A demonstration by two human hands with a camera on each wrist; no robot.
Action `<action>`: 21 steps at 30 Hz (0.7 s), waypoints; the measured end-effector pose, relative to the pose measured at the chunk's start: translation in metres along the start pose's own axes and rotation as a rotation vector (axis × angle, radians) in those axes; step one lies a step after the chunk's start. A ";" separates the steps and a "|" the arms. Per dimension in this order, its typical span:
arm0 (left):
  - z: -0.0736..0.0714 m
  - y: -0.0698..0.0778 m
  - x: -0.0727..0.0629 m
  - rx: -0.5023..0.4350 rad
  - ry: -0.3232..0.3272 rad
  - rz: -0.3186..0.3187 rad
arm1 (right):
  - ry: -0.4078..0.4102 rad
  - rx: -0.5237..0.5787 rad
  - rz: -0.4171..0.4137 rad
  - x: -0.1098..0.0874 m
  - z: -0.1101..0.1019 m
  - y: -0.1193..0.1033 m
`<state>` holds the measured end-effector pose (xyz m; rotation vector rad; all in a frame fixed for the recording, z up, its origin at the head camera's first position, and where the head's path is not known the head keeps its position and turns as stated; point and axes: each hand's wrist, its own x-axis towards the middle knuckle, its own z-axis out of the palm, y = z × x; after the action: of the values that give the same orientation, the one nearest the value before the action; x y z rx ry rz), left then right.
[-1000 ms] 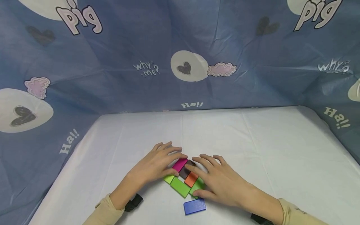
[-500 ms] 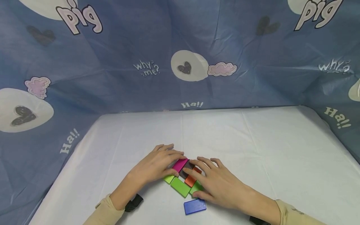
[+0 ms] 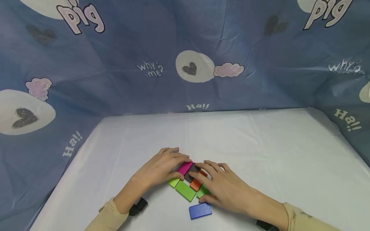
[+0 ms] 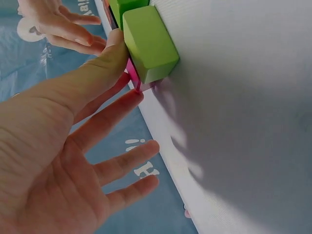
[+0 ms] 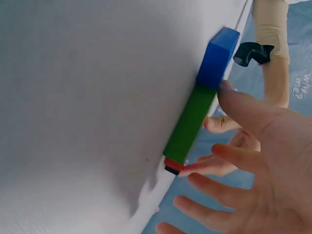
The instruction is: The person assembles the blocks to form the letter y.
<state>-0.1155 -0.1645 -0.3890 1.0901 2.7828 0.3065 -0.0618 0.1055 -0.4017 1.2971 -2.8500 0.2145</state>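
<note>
Flat coloured blocks lie together on the white cloth: magenta (image 3: 185, 168), dark brown (image 3: 189, 173), orange (image 3: 196, 184), lime (image 3: 173, 183), and two green blocks, one in the middle (image 3: 186, 191) and one at right (image 3: 202, 191). My left hand (image 3: 159, 169) touches the magenta block with thumb and forefinger, other fingers extended. In the left wrist view its thumb lies beside the lime block (image 4: 148, 46). Spread over the group's right side, my right hand (image 3: 228, 190) has its forefinger above the dark block and its thumb by the right green block, partly hidden beneath it.
A blue block (image 3: 200, 210) lies just in front of the group, apart from the middle green block. White cloth (image 3: 144, 134) surrounds the blocks. Behind and at the sides hangs a blue printed curtain (image 3: 121, 83). A black band (image 3: 138, 207) shows at my left wrist.
My right hand has shifted slightly left and toward me. More of the orange block now shows between its fingers, and less of the right green block. The left hand has barely moved.
</note>
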 end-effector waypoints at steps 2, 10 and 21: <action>-0.001 -0.001 0.000 0.002 0.006 -0.008 | -0.001 0.000 0.002 0.000 -0.002 0.002; -0.004 -0.004 0.000 0.048 0.036 -0.064 | -0.005 -0.037 0.029 -0.006 -0.012 0.007; 0.000 -0.008 0.005 0.178 0.149 -0.204 | -0.021 -0.099 0.040 -0.011 -0.017 0.014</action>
<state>-0.1243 -0.1671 -0.3917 0.8364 3.0727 0.1229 -0.0661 0.1253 -0.3870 1.2331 -2.8644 0.0591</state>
